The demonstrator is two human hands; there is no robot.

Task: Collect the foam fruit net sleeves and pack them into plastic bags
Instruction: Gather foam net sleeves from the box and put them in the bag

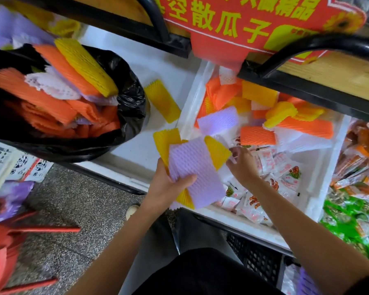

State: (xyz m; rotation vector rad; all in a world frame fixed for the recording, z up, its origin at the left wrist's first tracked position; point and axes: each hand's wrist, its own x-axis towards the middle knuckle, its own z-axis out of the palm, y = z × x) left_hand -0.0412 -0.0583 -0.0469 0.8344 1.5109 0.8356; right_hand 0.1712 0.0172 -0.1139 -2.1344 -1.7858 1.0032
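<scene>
Gripping a stack of sleeves (192,167), the left hand (168,185) had its thumb curled over the purple top sleeve and its fingers underneath. Yellow sleeves fanned out behind. The stack hung over the near-left corner of the white foam box (190,103), probably so each new pick could be added fast.

The right hand (241,165) reached over the box, fingertips at the stack's right edge and just above the snack packets (285,173). Its fingers looked loosely bent. I could not tell whether they were pinching anything.

More loose sleeves (258,136), orange, yellow, purple and white, were heaped in the box's far half. Part of the heap sat under the black shelf frame (307,86), which would crowd a reach from above. The packets filled the box's near half, mixed against the sleeves, so picking needed care.

A black bag (128,86) sat open at the left end of the white ledge (158,67), already well filled with orange, white and yellow sleeves. One yellow sleeve (162,101) lay on the ledge between the bag and the box. I judged collecting was midway, with the bagging of this stack not yet done.

A red sign (243,24) hung at the far edge. A red stool (9,241) stood on the floor at lower left.
</scene>
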